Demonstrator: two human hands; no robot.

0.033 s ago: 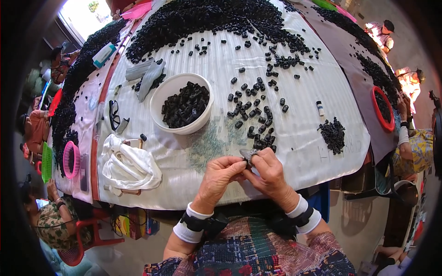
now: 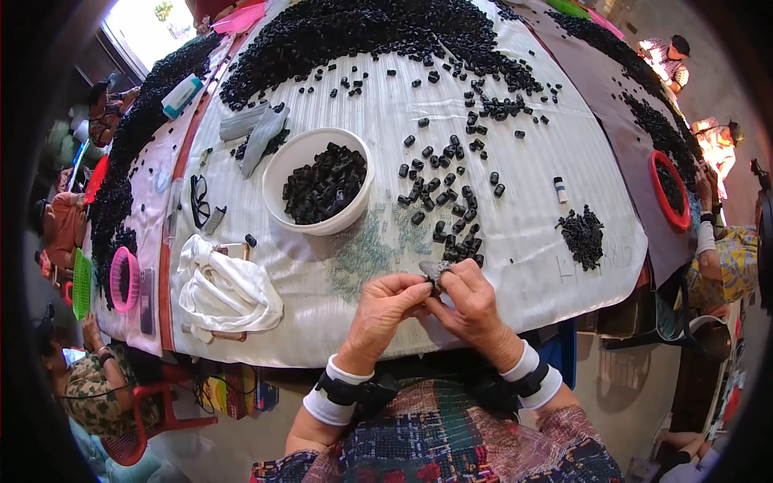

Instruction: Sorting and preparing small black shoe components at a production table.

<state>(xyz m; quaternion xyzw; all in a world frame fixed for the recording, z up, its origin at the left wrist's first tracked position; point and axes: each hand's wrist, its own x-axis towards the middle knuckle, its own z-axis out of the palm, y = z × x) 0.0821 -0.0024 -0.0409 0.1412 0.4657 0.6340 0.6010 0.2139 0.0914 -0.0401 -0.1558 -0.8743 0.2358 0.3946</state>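
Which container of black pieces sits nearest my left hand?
The round white bowl, beyond your left hand and slightly to its left. The pink basket at far left and red basket at far right are both farther away.

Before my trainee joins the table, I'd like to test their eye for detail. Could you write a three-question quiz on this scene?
1. What colour is the big round bowl holding black pieces? A) red B) white C) green
2. True or false: the dark-framed eyeglasses lie left of the bowl.
3. Which of the person's hands is nearer the small heap on the right?

Key: 1. B; 2. True; 3. The right hand.
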